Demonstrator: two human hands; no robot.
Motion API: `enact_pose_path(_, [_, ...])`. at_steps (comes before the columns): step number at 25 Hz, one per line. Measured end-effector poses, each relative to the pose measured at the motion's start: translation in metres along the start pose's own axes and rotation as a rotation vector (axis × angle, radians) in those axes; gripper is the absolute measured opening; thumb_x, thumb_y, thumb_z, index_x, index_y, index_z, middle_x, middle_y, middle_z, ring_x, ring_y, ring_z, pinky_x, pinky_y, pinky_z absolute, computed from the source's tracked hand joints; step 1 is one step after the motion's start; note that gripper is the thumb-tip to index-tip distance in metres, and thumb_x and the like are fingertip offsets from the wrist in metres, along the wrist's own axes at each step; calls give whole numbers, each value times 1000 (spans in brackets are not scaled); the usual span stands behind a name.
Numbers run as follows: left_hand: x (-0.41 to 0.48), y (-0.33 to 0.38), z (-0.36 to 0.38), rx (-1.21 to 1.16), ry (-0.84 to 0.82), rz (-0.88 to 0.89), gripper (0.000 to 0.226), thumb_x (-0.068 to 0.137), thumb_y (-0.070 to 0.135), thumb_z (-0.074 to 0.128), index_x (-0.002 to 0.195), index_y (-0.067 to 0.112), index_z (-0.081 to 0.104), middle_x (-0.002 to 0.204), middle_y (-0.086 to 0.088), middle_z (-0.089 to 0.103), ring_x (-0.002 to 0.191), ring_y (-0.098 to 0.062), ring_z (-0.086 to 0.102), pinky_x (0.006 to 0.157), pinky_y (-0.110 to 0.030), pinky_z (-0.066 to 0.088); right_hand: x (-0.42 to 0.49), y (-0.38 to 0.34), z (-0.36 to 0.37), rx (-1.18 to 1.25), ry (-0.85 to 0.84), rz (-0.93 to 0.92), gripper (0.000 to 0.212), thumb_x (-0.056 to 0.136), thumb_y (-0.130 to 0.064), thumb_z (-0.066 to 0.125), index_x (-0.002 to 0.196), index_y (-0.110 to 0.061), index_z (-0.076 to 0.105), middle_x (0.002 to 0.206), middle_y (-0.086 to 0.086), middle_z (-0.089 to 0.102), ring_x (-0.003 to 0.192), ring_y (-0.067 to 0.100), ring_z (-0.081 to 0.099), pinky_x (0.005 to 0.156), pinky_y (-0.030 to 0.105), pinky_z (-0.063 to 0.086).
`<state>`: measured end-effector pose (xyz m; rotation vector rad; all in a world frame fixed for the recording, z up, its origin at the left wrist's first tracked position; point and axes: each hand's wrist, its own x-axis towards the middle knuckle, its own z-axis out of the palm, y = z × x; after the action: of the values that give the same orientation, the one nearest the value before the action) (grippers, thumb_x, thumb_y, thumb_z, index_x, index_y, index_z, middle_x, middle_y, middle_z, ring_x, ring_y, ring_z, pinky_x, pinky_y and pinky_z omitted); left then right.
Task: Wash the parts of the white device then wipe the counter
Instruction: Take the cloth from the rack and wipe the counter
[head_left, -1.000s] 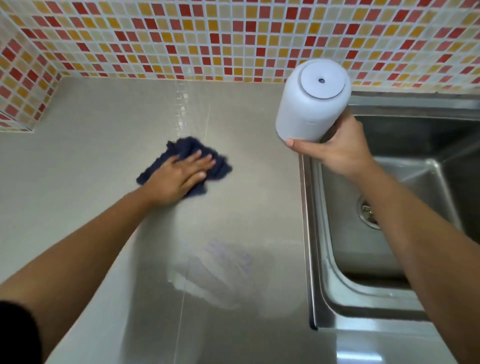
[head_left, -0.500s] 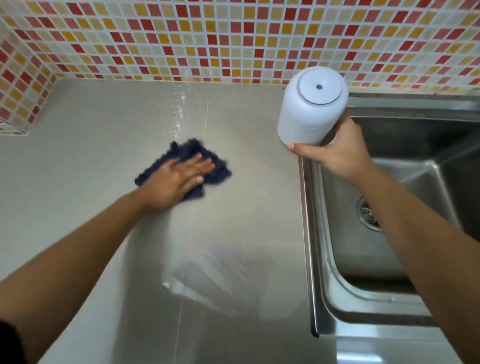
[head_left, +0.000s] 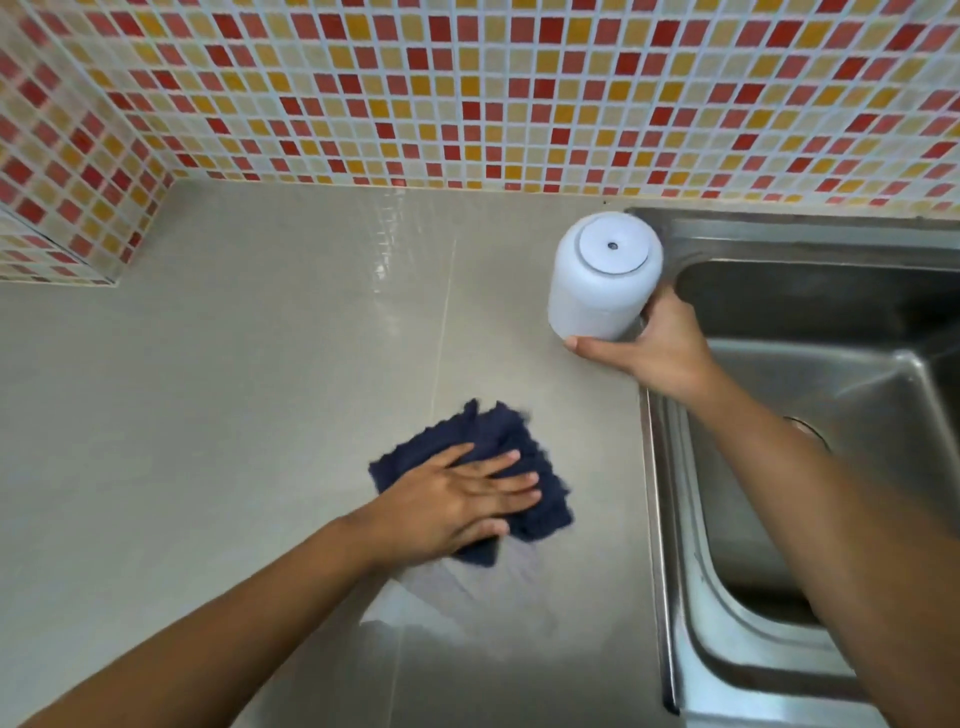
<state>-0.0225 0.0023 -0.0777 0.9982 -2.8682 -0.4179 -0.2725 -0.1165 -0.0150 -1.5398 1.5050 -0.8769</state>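
Here, flat left hand (head_left: 457, 499) presses cloth (head_left: 545, 512); right hand (head_left: 662, 356) grips device (head_left: 602, 283) beside sink (head_left: 658, 519) rim.

A mosaic wall (head_left: 467, 93) of red, orange and cream tiles runs beyond the fingers (head_left: 509, 480), cornering to their left. The glossy grey table (head_left: 208, 415) mirrors those tiles. A steel sink (head_left: 769, 654) lies to their right.

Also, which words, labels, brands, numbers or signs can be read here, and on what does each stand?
None can be read. The white device in the right hand shows a plain round top with a small hole, no print. The dark blue cloth under the left hand, the counter, the sink and the mosaic tiles bear no text.
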Motion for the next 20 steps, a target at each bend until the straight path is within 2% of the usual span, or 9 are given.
enact_pose_path(3, [-88,-45,-14,-31,57,-140,42,99,48,24,141,43,29,144,25,37,140,5,20,111,-27,16,3,9,29,18,-76,24,83,50,-33,89,120,-33,43,110,-14,59,102,7,58,91,31,50])
enact_pose_path(6, [-90,-119,-36,-76,160,-490,49,96,53,21,142,39,30,145,21,35,140,6,16,108,-43,28,4,8,49,32,-95,32,76,56,-23,89,117,-29,42,104,-18,58,94,-1,58,83,17,50])
enact_pose_path(8, [-50,-136,-39,-58,200,-666,59,90,54,17,141,31,37,147,11,36,140,-2,17,111,-49,24,8,4,58,32,-122,15,77,58,-21,88,119,-30,43,108,-16,59,99,2,58,84,19,49])
enact_pose_path(11, [-14,-98,-27,-72,168,-580,65,91,58,15,140,25,40,148,7,39,139,-6,17,109,-35,17,12,1,64,28,-166,3,76,57,-23,88,115,-36,41,111,-15,58,104,7,58,88,25,48])
enact_pose_path(14, [-74,-31,-7,-14,101,-350,53,98,50,18,135,24,47,142,12,43,139,-4,22,108,-25,15,11,2,67,8,-166,4,78,57,-25,88,120,-33,41,113,-14,58,106,8,57,93,31,49])
enact_pose_path(16, [-125,-28,-11,-49,91,-292,45,99,47,23,134,30,45,143,18,40,140,2,19,111,-20,12,10,3,67,2,-194,-5,92,55,-28,89,130,-28,36,124,-12,55,114,8,53,100,34,45])
enact_pose_path(18, [-156,-65,-23,-54,161,-401,41,99,45,24,138,38,36,147,24,34,140,5,17,111,-21,13,8,5,63,11,-225,15,124,52,-37,90,147,-21,12,143,-8,40,131,7,37,111,33,31])
enact_pose_path(19, [-158,-88,-29,-46,197,-527,42,99,43,26,139,39,33,148,20,35,141,1,18,109,-24,16,4,5,59,-16,-218,32,132,53,-45,86,148,-18,-1,149,-6,30,137,8,27,114,33,23])
enact_pose_path(20, [-153,-106,-34,-51,232,-683,43,97,40,28,140,36,34,148,11,39,141,-5,20,107,-30,19,-5,5,53,-82,-189,56,128,57,-55,78,148,-17,-4,153,-3,22,140,10,19,116,32,16])
